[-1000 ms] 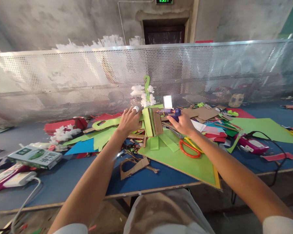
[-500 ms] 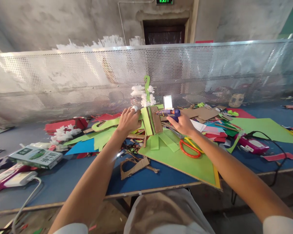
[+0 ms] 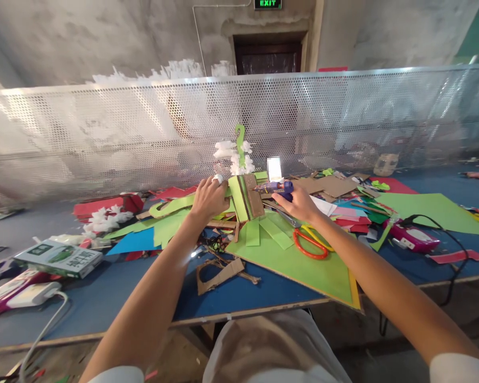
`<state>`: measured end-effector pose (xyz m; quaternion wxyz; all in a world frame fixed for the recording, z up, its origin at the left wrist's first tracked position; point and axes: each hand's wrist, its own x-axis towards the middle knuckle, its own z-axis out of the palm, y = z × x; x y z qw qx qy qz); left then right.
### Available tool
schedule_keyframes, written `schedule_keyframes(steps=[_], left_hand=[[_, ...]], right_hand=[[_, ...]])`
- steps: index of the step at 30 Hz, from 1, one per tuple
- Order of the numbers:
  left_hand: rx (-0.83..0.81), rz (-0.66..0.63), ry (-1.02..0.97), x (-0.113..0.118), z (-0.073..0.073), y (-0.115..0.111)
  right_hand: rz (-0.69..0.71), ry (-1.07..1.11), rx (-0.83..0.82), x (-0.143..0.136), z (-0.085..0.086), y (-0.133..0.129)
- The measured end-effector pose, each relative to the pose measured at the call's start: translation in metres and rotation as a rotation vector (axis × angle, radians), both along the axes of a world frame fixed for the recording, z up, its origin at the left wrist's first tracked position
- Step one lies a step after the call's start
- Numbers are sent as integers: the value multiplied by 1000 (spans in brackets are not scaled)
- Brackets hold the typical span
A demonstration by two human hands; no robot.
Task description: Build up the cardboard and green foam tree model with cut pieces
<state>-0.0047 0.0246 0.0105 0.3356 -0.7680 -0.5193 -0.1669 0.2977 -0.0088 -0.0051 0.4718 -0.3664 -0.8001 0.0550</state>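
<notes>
My left hand (image 3: 209, 198) is closed on the left side of a green and brown cardboard box (image 3: 238, 199), its fingertips partly hidden. A purple glue gun (image 3: 277, 188) sits in my right hand (image 3: 297, 202), the nozzle pointing left at the box's brown cardboard face. Whether the tip touches the cardboard I cannot tell. Behind the box rises a green curled strip (image 3: 240, 143) with white tufts (image 3: 239, 162) around it. Below my right hand lie scissors with orange and yellow handles (image 3: 311, 243), on a green sheet (image 3: 291, 266).
Paper and cardboard scraps (image 3: 335, 186) cover the blue table (image 3: 263, 298). At left are a milk carton box (image 3: 59, 257) and a power strip (image 3: 16, 290). A magenta power strip (image 3: 417, 235) with a black cable lies at right. A perforated metal screen (image 3: 143, 127) stands behind.
The box and both hands have shifted very slightly to the left. The glue gun still points at the cardboard face, and both grips are the same.
</notes>
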Motion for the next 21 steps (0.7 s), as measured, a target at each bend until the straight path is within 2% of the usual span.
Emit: schedule_keyframes(steps=[4, 12, 18, 21], left_hand=[[-7, 13, 4, 2, 1, -1], [-7, -9, 11, 4, -1, 1], [-15, -14, -23, 1, -2, 2], [-8, 1, -10, 0, -2, 3]], right_hand=[[-19, -3, 6, 0, -2, 3], [-160, 47, 34, 0, -1, 7], [-83, -16, 1, -4, -2, 2], [-100, -6, 7, -4, -2, 3]])
